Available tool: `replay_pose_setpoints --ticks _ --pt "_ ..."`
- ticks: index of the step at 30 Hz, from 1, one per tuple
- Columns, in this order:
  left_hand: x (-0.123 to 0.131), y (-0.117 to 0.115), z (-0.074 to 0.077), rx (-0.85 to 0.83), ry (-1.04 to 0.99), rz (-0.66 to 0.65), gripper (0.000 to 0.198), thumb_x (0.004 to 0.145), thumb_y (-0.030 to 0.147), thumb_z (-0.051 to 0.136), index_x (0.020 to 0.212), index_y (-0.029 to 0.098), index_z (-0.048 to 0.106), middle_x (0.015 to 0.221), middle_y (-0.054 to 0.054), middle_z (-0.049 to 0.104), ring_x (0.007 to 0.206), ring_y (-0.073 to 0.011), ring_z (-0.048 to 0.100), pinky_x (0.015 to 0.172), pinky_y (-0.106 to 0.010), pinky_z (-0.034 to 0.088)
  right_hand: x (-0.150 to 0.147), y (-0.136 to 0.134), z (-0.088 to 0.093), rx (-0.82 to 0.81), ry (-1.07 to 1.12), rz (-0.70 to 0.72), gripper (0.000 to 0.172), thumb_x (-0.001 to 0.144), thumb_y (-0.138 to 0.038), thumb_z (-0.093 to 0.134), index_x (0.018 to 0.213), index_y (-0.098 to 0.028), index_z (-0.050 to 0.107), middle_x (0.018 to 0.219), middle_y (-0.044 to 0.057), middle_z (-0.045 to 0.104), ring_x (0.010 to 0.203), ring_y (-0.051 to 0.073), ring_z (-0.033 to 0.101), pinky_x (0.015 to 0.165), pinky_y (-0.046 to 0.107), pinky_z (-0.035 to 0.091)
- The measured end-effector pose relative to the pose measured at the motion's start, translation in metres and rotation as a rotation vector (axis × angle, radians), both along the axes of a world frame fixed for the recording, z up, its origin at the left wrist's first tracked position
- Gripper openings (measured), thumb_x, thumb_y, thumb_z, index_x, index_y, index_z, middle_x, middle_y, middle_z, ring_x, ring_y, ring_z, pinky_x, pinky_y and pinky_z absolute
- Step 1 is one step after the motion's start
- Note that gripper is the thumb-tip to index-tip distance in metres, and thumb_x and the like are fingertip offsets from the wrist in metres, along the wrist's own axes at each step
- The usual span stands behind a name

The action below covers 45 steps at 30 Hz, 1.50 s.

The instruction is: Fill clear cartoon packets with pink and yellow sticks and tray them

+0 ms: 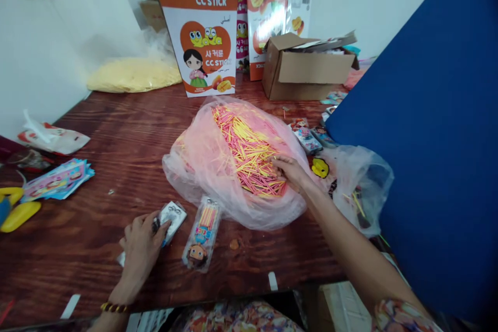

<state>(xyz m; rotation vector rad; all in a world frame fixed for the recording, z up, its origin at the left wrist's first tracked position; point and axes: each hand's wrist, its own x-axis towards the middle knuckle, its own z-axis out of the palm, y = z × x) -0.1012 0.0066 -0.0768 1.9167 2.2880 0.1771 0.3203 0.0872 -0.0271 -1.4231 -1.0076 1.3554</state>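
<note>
A large pinkish plastic bag (202,155) lies open on the dark wooden table (97,218), full of thin pink and yellow sticks (249,155). My right hand (290,168) reaches into the bag's opening, its fingers bent together at the sticks; whether any are pinched is too small to tell. On the left, my left hand (142,241) grips a small clear packet (174,218) with a white and blue print, partly hidden under the fingers. Between that hand and the bag lies a packet filled with sticks (202,233), a cartoon face at its near end.
Yellow scissors (19,215), printed sleeves (58,179) and a wipes pack (58,137) lie left. Behind stand a tall printed box (210,36) and an open carton (311,70). A clear bag (358,181) and a blue panel (436,140) are right.
</note>
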Motion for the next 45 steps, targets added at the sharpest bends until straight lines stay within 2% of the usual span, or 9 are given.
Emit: replay_pose_setpoints --ticks 3,7,11,15,21,25,32,39,45 --pt "0.004 -0.001 0.002 0.056 0.016 -0.035 0.047 0.095 0.045 0.039 0.126 0.018 0.062 0.123 -0.017 0.060 0.110 -0.0370 0.051 0.086 -0.051 0.042 -0.002 0.016 -0.003 0.183 -0.533 0.064 0.020 0.082 -0.037 0.058 0.081 -0.017 0.061 0.064 -0.005 0.051 0.057 0.011 0.046 0.055 0.022 0.036" --pt "0.006 0.002 0.004 0.095 0.039 -0.055 0.039 0.093 0.040 0.042 0.115 0.018 0.065 0.118 -0.015 0.063 0.108 -0.0357 0.052 0.085 -0.048 0.040 -0.012 0.042 0.006 0.310 -1.113 0.265 0.019 0.089 -0.022 0.047 0.088 -0.016 0.064 0.091 0.006 0.064 0.083 0.017 0.058 0.073 0.027 0.041" --pt "-0.001 0.011 -0.002 0.072 -0.094 -0.041 0.033 0.090 0.040 0.045 0.104 0.018 0.065 0.107 -0.013 0.067 0.105 -0.0331 0.056 0.084 -0.044 0.039 -0.024 0.059 0.020 0.318 -1.473 0.525 0.026 0.091 -0.015 0.044 0.108 -0.016 0.064 0.112 0.013 0.063 0.098 0.021 0.059 0.078 0.029 0.044" --pt "-0.009 0.017 -0.007 0.075 -0.256 -0.028 0.035 0.085 0.045 0.048 0.103 0.020 0.066 0.098 -0.010 0.069 0.100 -0.0308 0.059 0.085 -0.042 0.041 -0.030 0.068 0.024 0.335 -1.639 0.662 0.031 0.090 -0.011 0.044 0.116 -0.013 0.062 0.119 0.019 0.059 0.105 0.027 0.057 0.080 0.033 0.047" --pt "-0.014 0.017 -0.008 0.117 -0.355 -0.022 0.030 0.080 0.048 0.052 0.085 0.022 0.066 0.094 -0.009 0.069 0.097 -0.0300 0.060 0.084 -0.041 0.045 -0.034 0.072 0.012 0.409 -1.699 0.691 0.034 0.096 -0.010 0.033 0.117 -0.010 0.060 0.118 0.020 0.058 0.111 0.029 0.053 0.086 0.036 0.045" --pt "-0.023 0.015 -0.004 0.155 -0.467 0.035 0.030 0.079 0.050 0.056 0.085 0.022 0.065 0.090 -0.007 0.070 0.088 -0.0268 0.064 0.080 -0.037 0.049 -0.030 0.069 0.007 0.461 -1.703 0.695 0.033 0.097 -0.010 0.032 0.114 -0.009 0.061 0.118 0.020 0.060 0.113 0.029 0.051 0.091 0.038 0.042" --pt "-0.018 0.007 0.037 0.253 -0.938 0.263 0.044 0.065 0.056 0.075 0.088 0.019 0.068 0.084 -0.002 0.072 0.073 -0.0204 0.066 0.064 -0.027 0.053 -0.019 0.068 0.006 0.354 -1.545 0.615 0.030 0.094 -0.008 0.038 0.112 -0.008 0.062 0.118 0.021 0.064 0.111 0.028 0.056 0.095 0.038 0.039" --pt "0.009 0.003 0.064 0.253 -1.325 0.325 0.039 0.057 0.041 0.087 0.084 0.020 0.069 0.078 0.003 0.071 0.067 -0.0125 0.064 0.061 -0.019 0.053 -0.010 0.059 0.009 0.250 -1.165 0.435 0.016 0.092 -0.020 0.048 0.097 -0.014 0.062 0.089 0.013 0.072 0.083 0.023 0.065 0.076 0.031 0.041" --pt "0.041 0.001 0.068 0.148 -1.545 0.315 0.040 0.052 0.037 0.091 0.080 0.018 0.070 0.071 0.004 0.069 0.058 -0.0087 0.060 0.053 -0.016 0.050 -0.018 0.040 -0.018 0.245 -0.647 0.256 0.027 0.093 -0.042 0.040 0.080 -0.020 0.050 0.070 0.003 0.065 0.062 0.016 0.060 0.064 0.027 0.045"
